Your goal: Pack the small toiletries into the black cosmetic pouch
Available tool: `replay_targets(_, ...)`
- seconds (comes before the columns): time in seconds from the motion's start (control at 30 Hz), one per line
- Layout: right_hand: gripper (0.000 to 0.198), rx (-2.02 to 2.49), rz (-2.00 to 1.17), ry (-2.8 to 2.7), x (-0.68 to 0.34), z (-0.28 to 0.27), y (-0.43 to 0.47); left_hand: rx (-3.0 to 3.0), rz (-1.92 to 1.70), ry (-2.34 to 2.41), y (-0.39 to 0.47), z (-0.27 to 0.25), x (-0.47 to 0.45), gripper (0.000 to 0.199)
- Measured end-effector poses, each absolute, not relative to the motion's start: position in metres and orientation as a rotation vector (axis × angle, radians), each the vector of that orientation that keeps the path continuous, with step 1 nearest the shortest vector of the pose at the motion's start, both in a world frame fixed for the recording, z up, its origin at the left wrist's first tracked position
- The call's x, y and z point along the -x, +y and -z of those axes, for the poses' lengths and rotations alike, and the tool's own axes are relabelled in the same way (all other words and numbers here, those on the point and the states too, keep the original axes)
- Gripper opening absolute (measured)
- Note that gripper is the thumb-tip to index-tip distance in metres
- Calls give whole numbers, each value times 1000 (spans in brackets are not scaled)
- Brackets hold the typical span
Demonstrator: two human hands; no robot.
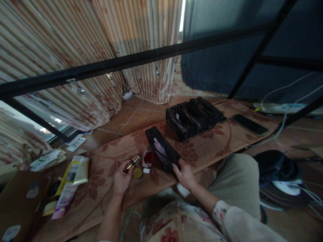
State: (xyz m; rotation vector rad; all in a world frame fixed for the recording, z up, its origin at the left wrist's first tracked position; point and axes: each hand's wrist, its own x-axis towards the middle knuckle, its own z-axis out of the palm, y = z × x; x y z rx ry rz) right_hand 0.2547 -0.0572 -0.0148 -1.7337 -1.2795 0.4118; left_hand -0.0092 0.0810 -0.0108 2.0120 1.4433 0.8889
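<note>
A pink tube [66,200] and a cream tube [82,171] are lying at the left on the cloth-covered worktop [99,198]. The left hand [121,178] is holding a black-and-gold cylinder [132,162] just above the worktop, its fingers closing around one end. A round jar [137,172] and a red-and-white item [147,159] are resting between the hands. The right hand [185,175] is gripping the near end of an opened black pouch [165,159], its thumb and fingers pinching the corner, while a pale pink piece [159,147] is showing inside. Beyond, more black pouches [193,118] are standing in a row, and a phone [249,124] is lying farther right.
</note>
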Motion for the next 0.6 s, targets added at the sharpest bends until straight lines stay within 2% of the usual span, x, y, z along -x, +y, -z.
replay_targets(0.6, 29, 1740, -387, -1280, -254, 14, -57, -2042, -889, 1451, 82, 16, 11, 35)
